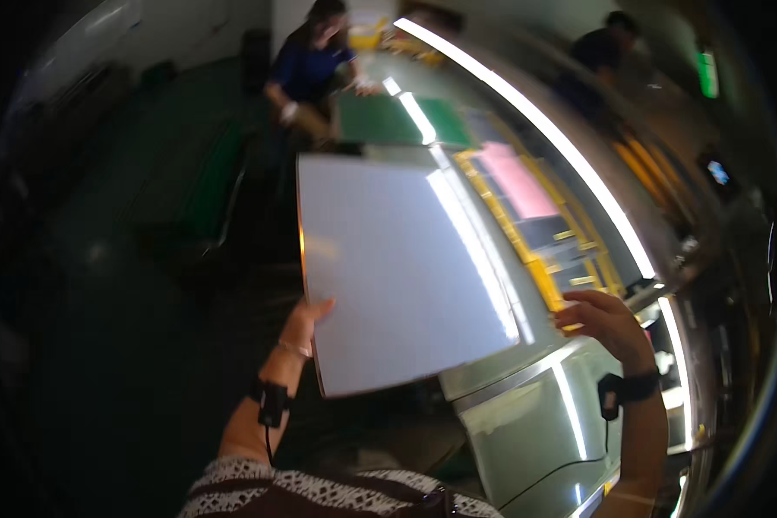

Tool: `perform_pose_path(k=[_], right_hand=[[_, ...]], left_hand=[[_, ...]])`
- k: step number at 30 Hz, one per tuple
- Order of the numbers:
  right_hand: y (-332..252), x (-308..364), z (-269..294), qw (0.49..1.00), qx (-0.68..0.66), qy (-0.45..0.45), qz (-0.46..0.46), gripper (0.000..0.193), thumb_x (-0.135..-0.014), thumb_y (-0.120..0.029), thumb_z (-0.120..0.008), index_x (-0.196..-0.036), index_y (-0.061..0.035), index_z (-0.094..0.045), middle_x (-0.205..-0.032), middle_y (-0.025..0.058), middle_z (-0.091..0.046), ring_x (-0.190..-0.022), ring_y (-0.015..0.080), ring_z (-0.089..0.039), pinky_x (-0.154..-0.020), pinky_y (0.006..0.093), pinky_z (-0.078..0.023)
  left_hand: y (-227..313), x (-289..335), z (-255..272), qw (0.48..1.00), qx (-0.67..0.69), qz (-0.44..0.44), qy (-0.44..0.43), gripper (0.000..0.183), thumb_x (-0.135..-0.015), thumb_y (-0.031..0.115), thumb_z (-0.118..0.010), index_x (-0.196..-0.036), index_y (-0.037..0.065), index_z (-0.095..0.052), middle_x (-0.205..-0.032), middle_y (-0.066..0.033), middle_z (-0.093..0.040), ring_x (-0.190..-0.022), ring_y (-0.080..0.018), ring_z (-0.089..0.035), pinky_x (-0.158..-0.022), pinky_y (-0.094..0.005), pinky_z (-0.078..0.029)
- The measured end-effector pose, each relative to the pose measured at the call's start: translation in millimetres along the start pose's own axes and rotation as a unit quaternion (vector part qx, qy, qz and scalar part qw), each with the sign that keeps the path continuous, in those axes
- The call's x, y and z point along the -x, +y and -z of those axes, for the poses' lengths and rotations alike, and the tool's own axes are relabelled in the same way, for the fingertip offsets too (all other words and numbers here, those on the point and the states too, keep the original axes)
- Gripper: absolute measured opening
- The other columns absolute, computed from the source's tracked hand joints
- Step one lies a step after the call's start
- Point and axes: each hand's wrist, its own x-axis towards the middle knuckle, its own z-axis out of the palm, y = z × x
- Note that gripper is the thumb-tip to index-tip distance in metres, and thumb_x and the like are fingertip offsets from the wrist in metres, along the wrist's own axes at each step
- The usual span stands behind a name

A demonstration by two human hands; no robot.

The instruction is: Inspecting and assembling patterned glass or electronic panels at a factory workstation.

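A large white glossy panel (pixel 397 276) with a thin edge is held up in front of me, tilted over the near end of the workbench. My left hand (pixel 304 324) grips its left edge, thumb on the front face and the other fingers hidden behind. Light from the lamp reflects as a bright streak along the panel's right side. My right hand (pixel 604 321) is raised to the right of the panel, apart from it, with its fingers spread and bent and nothing visible in them. It is near the end of a yellow-edged frame (pixel 540 276).
A pink sheet (pixel 518 181) lies by the yellow-edged frame. Farther along the bench is a green mat (pixel 388 119), where a person in dark blue (pixel 312 65) works. A long lit tube lamp (pixel 544 112) runs above the bench. Another person (pixel 603 47) stands at the far right.
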Motion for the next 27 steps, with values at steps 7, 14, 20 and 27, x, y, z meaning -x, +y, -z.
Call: perform_pose_path(k=[7,14,20,27], right_hand=[[117.3,-6.3,28.1,0.969,0.237,0.071,0.006,0.049,-0.083,-0.012,-0.060,-0.128,-0.0049,-0.043,-0.114,0.0158,-0.057,-0.107,0.0262,-0.055,-0.088,0.0316,-0.045],[179.5,-20.3,-21.0,0.830,0.548,0.029,-0.097,0.097,-0.064,-0.030,-0.077,-0.140,-0.0089,-0.020,-0.136,0.0352,-0.024,-0.128,0.0446,-0.026,-0.102,0.0455,-0.029],[210.0,-18.3,-44.4,0.847,0.513,-0.027,-0.137,0.109,-0.062,-0.035,-0.079,-0.142,-0.0085,-0.009,-0.135,0.0404,-0.016,-0.127,0.0481,-0.023,-0.103,0.0434,-0.028],[221.9,-20.5,-46.0,0.850,0.513,-0.031,-0.112,0.112,-0.063,-0.021,-0.079,-0.141,-0.0035,-0.001,-0.136,0.0313,-0.029,-0.125,0.0396,-0.033,-0.101,0.0394,-0.032]], left_hand=[[117.4,92.9,110.2,0.975,-0.106,-0.110,0.161,0.023,-0.082,0.016,-0.063,-0.097,-0.001,-0.058,-0.085,-0.0065,-0.062,-0.072,-0.0130,-0.060,-0.066,-0.0259,-0.049],[72.7,127.8,174.0,0.871,-0.396,-0.147,0.250,0.019,-0.084,0.009,-0.057,-0.094,-0.008,-0.058,-0.081,-0.0086,-0.063,-0.072,-0.0105,-0.055,-0.067,-0.0269,-0.046],[-58.5,125.3,194.1,0.816,-0.495,-0.056,0.295,0.018,-0.078,0.011,-0.058,-0.084,-0.006,-0.058,-0.074,-0.0245,-0.061,-0.070,-0.0378,-0.061,-0.063,-0.0414,-0.047],[-152.8,117.8,178.4,0.831,-0.475,-0.035,0.287,0.021,-0.080,0.008,-0.054,-0.099,0.000,-0.059,-0.080,-0.0238,-0.062,-0.076,-0.0396,-0.061,-0.067,-0.0433,-0.049]])
